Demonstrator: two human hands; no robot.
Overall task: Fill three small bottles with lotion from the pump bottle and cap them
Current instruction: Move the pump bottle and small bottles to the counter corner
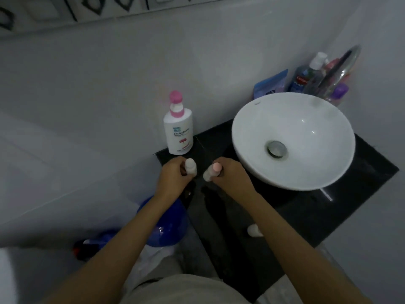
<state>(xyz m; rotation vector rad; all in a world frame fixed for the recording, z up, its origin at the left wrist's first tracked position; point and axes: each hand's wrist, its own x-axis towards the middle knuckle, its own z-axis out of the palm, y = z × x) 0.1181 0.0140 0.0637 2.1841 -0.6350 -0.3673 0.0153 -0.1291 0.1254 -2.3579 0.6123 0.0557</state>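
Gripping one small bottle each, left hand (173, 176) holds white-capped bottle (190, 167), right hand (232, 174) pink-capped bottle (211, 171), above counter (350, 194) near pump bottle (178, 128).

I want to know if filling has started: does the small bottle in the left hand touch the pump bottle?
Apart. In the head view, dark countertop shows between the small bottle in the left hand and the pump bottle.
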